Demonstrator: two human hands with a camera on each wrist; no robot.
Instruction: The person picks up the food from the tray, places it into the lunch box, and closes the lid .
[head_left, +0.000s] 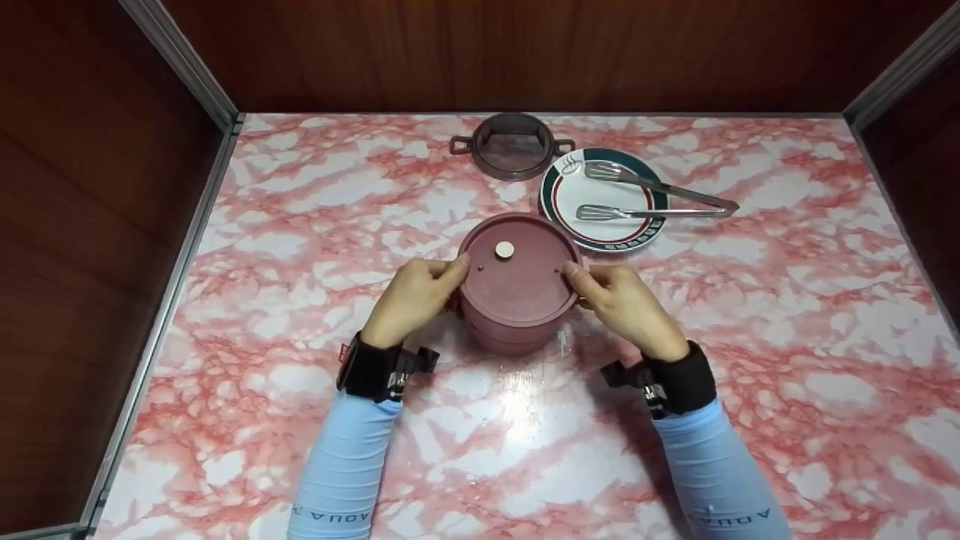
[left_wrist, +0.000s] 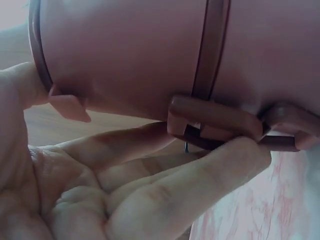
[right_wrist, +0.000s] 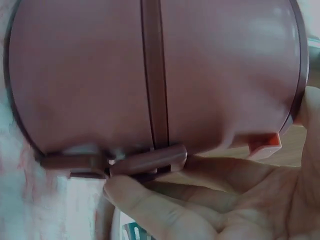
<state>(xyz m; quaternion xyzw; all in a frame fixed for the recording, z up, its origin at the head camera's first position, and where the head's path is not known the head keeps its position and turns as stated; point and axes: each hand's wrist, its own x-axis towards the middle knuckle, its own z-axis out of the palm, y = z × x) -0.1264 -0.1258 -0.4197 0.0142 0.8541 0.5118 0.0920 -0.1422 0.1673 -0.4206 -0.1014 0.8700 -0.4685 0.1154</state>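
Note:
A round maroon pot (head_left: 508,339) stands between both hands in the head view, topped by a flat maroon lid (head_left: 517,292) with a small cream knob (head_left: 504,250). My left hand (head_left: 416,292) grips its left side, thumb on the lid's rim. On the opposite side my right hand (head_left: 622,300) holds it in the same way. In the left wrist view, the fingers (left_wrist: 165,200) reach under a side handle (left_wrist: 215,117) beside a band round the pot's wall. The right wrist view has the fingertips against the matching handle (right_wrist: 150,161).
Behind the pot lies a white plate (head_left: 566,199) with a green and red rim, metal tongs (head_left: 697,213) across it. Left of that plate is a brown see-through dish (head_left: 514,154) with two side handles. Dark wood panels (head_left: 525,56) border the red-and-white marbled table (head_left: 300,262).

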